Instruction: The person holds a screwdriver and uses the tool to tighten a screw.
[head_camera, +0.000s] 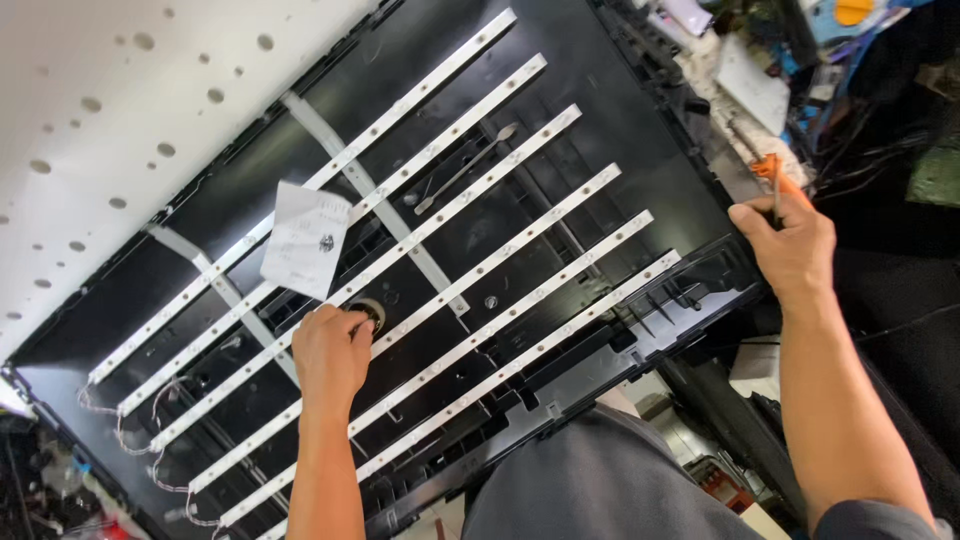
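Here the work surface is a large black panel back (620, 110), laid flat and running diagonally across the view, with a white sheet with round holes (110, 110) lying along its upper-left edge. Off the panel's upper-right corner the table (760, 95) is cluttered with papers, cables and small parts, too jumbled to tell apart. Dark grey trousers show at the bottom edge.

Six white LED strips (520, 300) lie side by side on the panel, each long and narrow with small lenses spaced along it. Their long axes run parallel, from lower left to upper right, and thin wires trail from their lower-left ends. Pale tape bands (400, 220) cross the strips at an angle. A slip of white paper (305, 240) rests over the upper strips, and a slim metal spatula tool (465, 170) lies between two strips, pointing the same diagonal way.

The left hand (330, 350) is down on the panel's middle, fingers curled together around a small round dark part (368, 316) just beside one strip. The right hand (790, 245) hovers at the panel's right edge, fingers pinched on an orange-handled tool (775, 180) whose handle points up and away
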